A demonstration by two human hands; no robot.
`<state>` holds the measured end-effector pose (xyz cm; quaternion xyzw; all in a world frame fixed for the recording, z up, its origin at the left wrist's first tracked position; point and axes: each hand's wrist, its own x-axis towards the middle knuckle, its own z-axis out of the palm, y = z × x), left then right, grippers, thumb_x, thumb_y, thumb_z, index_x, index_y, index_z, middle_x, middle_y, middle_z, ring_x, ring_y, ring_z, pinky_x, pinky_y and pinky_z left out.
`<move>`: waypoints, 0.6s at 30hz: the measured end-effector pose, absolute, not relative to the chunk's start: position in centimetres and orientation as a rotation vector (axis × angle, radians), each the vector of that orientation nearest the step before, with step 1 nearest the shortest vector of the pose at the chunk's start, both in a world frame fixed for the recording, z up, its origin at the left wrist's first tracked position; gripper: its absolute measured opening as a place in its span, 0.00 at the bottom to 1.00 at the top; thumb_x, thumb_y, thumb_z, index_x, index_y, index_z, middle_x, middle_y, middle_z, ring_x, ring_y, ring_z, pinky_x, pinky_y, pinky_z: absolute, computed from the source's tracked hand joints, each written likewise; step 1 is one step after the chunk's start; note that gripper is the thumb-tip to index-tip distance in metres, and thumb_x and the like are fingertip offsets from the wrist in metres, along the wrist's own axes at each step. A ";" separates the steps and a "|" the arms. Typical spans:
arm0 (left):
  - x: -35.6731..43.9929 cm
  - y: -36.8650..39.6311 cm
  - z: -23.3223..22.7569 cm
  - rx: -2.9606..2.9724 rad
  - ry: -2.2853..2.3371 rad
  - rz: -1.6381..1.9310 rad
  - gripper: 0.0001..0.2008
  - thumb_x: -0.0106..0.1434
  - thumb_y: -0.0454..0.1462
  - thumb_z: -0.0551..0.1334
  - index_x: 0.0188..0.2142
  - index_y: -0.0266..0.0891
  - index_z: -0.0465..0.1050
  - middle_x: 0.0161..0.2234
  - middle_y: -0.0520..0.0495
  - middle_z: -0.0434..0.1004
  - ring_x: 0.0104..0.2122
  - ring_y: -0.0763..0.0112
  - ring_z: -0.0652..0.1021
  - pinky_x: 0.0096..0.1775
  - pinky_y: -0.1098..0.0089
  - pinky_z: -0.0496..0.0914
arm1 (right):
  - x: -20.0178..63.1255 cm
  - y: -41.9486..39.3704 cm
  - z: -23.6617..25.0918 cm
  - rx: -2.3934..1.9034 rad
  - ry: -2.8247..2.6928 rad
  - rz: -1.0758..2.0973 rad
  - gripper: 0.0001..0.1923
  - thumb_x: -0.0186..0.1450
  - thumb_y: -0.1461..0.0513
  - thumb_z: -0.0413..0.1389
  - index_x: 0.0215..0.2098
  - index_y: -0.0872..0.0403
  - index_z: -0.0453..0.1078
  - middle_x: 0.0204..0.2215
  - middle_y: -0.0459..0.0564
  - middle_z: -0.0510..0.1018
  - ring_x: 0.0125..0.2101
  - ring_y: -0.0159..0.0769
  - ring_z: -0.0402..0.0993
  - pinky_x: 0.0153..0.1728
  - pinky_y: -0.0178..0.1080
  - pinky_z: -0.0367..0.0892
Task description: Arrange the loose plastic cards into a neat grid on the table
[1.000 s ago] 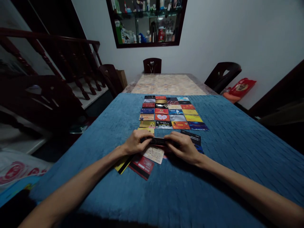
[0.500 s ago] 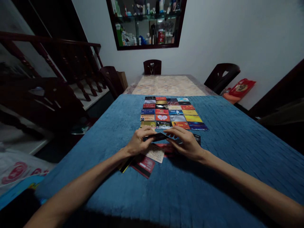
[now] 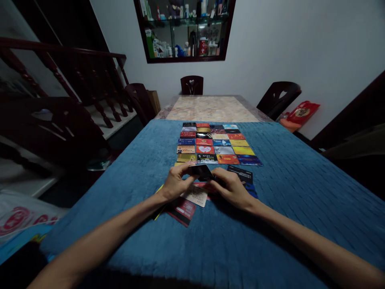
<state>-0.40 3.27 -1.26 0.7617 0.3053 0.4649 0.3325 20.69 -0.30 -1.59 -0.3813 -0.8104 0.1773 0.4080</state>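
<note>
Cards in neat rows (image 3: 215, 143) cover the middle of the blue-clothed bench (image 3: 300, 188), with a loose pile (image 3: 192, 197) near the person. Left hand (image 3: 175, 183) and right hand (image 3: 229, 186) both pinch a dark card (image 3: 202, 171) just above that pile. A slip could drop it onto the nearest row. Since a second ago it's tilted up and nudged forward

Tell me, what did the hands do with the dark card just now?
The left hand has lifted the dark card off the loose pile and tipped it up, holding it alone; the right hand let go and dropped onto the pile. The rows of cards and the blue cloth stayed put.
</note>
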 end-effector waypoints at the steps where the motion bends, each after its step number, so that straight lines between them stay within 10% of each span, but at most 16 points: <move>1: -0.3 3.3 -1.3 1.969 0.779 1.206 0.06 0.59 0.34 0.64 0.37 0.36 0.78 0.33 0.48 0.81 0.34 0.69 0.81 0.41 0.70 0.76 | 20.7 -0.4 -1.6 -0.981 -1.999 0.475 0.07 0.68 0.63 0.53 0.38 0.54 0.73 0.31 0.49 0.79 0.31 0.35 0.74 0.34 0.37 0.69; 18: -0.7 3.2 -1.1 2.277 0.842 1.351 0.16 0.61 0.30 0.62 0.49 0.40 0.74 0.36 0.49 0.81 0.33 0.72 0.80 0.40 0.70 0.74 | 22.9 0.6 -2.4 -0.942 -1.934 0.100 0.08 0.68 0.65 0.55 0.46 0.52 0.71 0.35 0.50 0.80 0.34 0.36 0.77 0.36 0.38 0.73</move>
